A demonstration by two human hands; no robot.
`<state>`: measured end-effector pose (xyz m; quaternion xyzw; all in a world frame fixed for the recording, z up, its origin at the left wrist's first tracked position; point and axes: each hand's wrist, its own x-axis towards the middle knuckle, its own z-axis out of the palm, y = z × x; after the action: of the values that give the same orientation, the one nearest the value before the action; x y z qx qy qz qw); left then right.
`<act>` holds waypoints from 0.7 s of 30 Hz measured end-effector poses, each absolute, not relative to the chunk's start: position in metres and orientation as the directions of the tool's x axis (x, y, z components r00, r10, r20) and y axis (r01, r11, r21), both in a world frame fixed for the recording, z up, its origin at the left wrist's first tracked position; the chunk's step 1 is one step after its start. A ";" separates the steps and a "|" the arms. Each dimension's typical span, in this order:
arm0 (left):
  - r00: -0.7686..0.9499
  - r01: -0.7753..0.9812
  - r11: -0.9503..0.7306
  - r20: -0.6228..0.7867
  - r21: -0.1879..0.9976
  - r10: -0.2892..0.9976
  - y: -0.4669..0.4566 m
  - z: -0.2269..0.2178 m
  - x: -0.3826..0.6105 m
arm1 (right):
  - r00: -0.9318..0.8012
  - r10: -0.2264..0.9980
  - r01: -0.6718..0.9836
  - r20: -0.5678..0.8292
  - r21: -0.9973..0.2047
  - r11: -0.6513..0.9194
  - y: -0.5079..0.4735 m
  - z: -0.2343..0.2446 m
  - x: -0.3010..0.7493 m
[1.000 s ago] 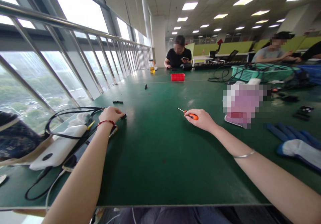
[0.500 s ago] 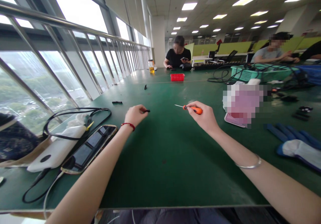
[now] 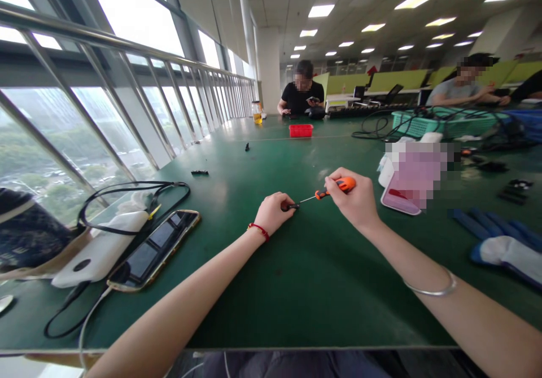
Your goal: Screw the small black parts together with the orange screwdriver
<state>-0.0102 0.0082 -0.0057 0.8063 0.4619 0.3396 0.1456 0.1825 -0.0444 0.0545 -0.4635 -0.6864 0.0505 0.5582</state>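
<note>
My left hand point(image 3: 274, 212) is closed on a small black part point(image 3: 292, 206), pinched between thumb and fingers just over the green table point(image 3: 237, 288). Most of that part is hidden by the fingers, so its exact kind is unclear. In my right hand point(image 3: 354, 198) is a screwdriver point(image 3: 345, 184) with an orange and black handle. Its thin metal shaft points left, and the tip meets or nearly meets the black part. Farther off, two more small black pieces, one long point(image 3: 200, 172) and one short point(image 3: 247, 147), lie on the table.
On the left lie a phone point(image 3: 154, 251), a white power bank point(image 3: 99, 248) and looped black cable. A red tray point(image 3: 301, 131) and a jar point(image 3: 257, 113) stand farther back. To the right are a pink phone-like object point(image 3: 412, 183), gloves point(image 3: 506, 248) and a green basket point(image 3: 461, 124). People sit beyond.
My left hand has moved right and toward me with the black part. My right hand has shifted slightly right, tilting the screwdriver so its tip now points down-left at the part.
</note>
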 end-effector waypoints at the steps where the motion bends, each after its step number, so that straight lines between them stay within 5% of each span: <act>1: 0.344 0.646 -0.531 0.413 0.548 0.844 0.009 -0.006 -0.010 | 0.047 0.698 0.580 0.715 -0.588 0.563 -0.044 0.053 0.182; 21: 0.379 0.640 -0.549 0.401 0.537 0.834 0.008 -0.005 -0.011 | 0.060 0.746 0.556 0.663 -0.643 0.527 -0.040 0.052 0.185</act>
<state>-0.0111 0.0085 -0.0045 0.8170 0.4512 0.3270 0.1483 0.1852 -0.0399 0.0520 -0.4785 -0.6800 0.0866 0.5487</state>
